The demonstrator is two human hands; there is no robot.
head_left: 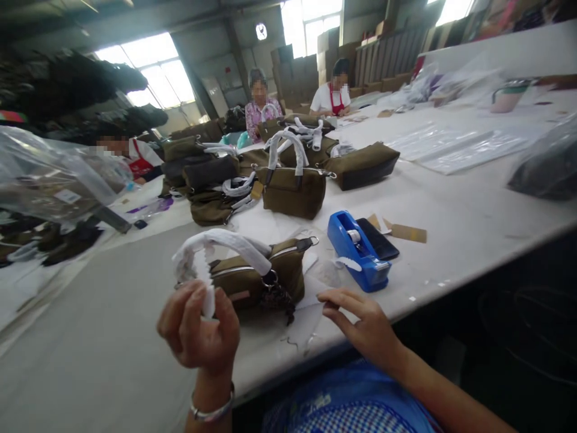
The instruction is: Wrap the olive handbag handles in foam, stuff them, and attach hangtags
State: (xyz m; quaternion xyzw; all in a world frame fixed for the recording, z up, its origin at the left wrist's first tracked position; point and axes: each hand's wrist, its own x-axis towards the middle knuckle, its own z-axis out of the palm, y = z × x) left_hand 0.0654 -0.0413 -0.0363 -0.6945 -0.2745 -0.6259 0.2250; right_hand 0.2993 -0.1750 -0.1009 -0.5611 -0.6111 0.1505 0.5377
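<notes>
My left hand (198, 328) is raised in front of an olive-brown handbag (288, 270), its fingers closed on a white strip with a jagged edge (204, 270). White wrapping covers the handbag's handles (243, 243); a dark tassel hangs from a ring on its front. To the right, my right hand (360, 319) hovers over the table edge, fingers extended and thumb slightly apart, with nothing visible in them. Beyond its fingertips lies thin white sheet material (311, 294). Nearest to that hand stands a blue tape dispenser (360, 252), a curled white strip beside it.
A dark phone (378, 238) and a brown card tag (408, 233) lie behind the dispenser. Several more olive bags stand farther back, one upright (293, 195). Clear plastic sleeves (469, 147) lie at right. Co-workers sit across the white table (469, 210).
</notes>
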